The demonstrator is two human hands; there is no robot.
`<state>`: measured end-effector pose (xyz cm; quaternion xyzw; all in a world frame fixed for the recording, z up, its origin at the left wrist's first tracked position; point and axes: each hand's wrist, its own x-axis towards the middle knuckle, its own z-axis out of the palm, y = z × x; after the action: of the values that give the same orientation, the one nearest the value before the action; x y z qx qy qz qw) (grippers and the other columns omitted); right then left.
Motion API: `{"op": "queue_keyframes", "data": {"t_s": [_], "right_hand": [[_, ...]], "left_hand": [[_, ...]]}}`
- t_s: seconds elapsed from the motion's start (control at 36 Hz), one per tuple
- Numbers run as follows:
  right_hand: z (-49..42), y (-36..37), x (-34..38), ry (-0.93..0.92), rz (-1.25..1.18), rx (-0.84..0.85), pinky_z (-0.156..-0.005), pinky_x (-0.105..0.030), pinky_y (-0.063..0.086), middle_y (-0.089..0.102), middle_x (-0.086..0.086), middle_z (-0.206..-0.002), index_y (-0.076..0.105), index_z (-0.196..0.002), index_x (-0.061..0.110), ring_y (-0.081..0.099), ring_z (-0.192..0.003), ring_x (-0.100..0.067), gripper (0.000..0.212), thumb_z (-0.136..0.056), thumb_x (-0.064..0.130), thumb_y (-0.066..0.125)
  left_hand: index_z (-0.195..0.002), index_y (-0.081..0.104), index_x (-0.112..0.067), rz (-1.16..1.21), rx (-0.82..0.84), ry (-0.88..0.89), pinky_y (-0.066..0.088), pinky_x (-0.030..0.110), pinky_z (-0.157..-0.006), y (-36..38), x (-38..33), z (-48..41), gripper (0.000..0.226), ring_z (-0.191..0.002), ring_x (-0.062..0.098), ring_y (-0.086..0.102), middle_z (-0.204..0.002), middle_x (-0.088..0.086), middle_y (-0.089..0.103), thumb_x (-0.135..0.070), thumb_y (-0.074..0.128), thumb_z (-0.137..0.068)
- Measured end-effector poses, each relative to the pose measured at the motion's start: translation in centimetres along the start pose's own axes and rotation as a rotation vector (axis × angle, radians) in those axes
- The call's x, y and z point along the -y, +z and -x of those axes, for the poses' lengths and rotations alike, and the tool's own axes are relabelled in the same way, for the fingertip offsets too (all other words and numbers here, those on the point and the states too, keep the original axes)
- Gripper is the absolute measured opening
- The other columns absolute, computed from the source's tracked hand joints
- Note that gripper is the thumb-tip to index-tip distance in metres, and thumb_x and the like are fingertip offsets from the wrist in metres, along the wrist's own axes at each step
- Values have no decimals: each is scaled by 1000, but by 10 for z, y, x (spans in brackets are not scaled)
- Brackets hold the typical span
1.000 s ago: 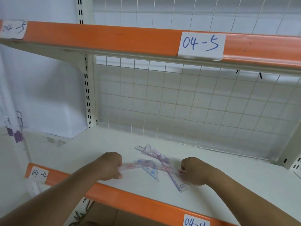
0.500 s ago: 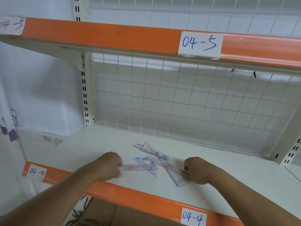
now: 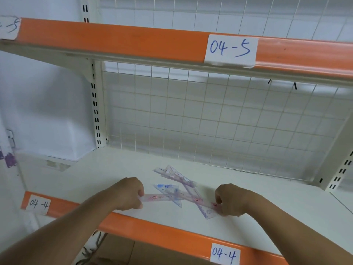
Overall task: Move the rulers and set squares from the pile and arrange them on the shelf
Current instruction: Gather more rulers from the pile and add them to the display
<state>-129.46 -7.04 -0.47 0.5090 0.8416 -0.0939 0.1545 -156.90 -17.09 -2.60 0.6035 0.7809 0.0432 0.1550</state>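
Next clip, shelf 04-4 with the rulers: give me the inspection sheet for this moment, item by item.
Surface: white shelf with an orange front edge, bearing a 04-4 label.
Job's things: pile of translucent rulers and set squares, crossed and overlapping; blue set square at its near left.
Clutter: nothing seen.
Hands: left hand pinches the left end of a pink ruler; right hand grips the right end of a second pink ruler.
Cables: dark strands below the shelf, too unclear to name.
Surroundings: wire grid back; upper shelf's 04-5 label.
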Motion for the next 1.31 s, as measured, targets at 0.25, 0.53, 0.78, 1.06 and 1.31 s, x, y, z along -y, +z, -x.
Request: {"op": "queue_keyframes", "data": {"t_s": [0.25, 0.53, 0.78, 1.06, 1.31], "right_hand": [[7, 8, -8, 17, 15, -173, -77, -31, 44, 61, -11, -119, 57, -121, 4, 57, -102, -24, 31, -93, 16, 51], [27, 24, -16, 51, -33, -219, -79, -26, 42, 58, -7, -119, 55, -121, 9, 55, -103, -21, 29, -93, 17, 52], [46, 27, -38, 112, -45, -283, -82, -25, 43, 57, -8, -120, 54, -122, 9, 55, -108, -22, 31, -91, 12, 49], [84, 36, -98, 186, -96, -340, -71, -22, 39, 59, -5, -113, 57, -118, 11, 48, -87, -15, 28, -90, 13, 52], [138, 50, -181, 228, -104, -342, -76, -21, 40, 59, -4, -114, 56, -116, 12, 48, -89, -14, 28, -89, 17, 54]], "left_hand": [[-120, 61, -23, 24, -82, -13, 48, 30, -92, 4, -2, 3, 45, -104, 13, 57, -117, -6, 57, -35, 75, -78], [-116, 62, -18, 59, -108, 31, 50, 31, -90, 14, -24, 11, 45, -100, 13, 59, -111, -4, 62, -43, 71, -81], [-109, 63, -15, 17, -116, 55, 48, 30, -85, 14, -50, 23, 36, -100, 16, 60, -111, -1, 63, -42, 65, -85], [-63, 45, -21, 4, -104, 132, 34, 25, -60, 22, -117, 30, 34, -67, 13, 49, -68, -5, 49, -36, 60, -89], [-103, 62, -14, 1, -121, 144, 50, 30, -78, 46, -210, 55, 25, -91, 17, 62, -100, 3, 65, -35, 54, -91]]}}
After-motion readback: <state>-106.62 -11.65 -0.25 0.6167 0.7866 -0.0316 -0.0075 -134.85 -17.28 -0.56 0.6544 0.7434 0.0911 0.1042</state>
